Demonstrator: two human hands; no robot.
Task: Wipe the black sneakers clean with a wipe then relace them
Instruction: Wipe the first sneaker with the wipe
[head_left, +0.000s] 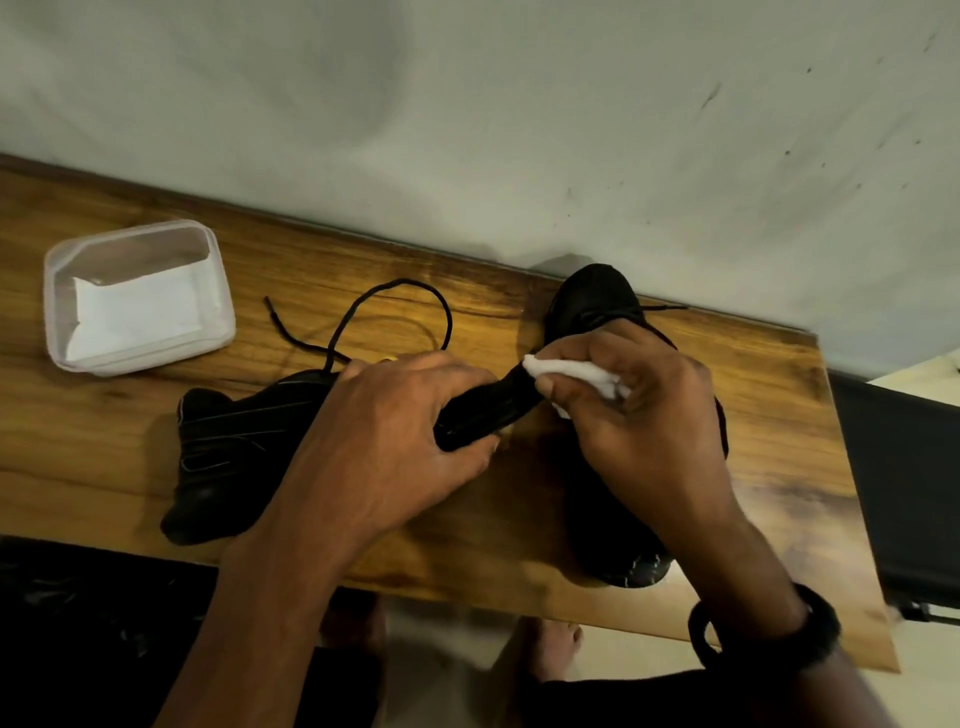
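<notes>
Hands work close in over the surface (779, 457), where the left sneaker (234, 441) lies on its side, the right sneaker (592, 296) sits under the right hand (639, 415), and a loose lace (402, 281) curls behind. Left hand (395, 415) has its fingers (441, 369) curled tight round a black strip (488, 408), tongue or insole, can't tell, while the right fingers pinch the wipe (571, 376) onto its tip. Best play, I'd judge: keep that strip taut and draw the wipe along one way, turning to a clean face.

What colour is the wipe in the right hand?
White; the head view shows the crumpled white wipe pinched by the right hand.
</notes>
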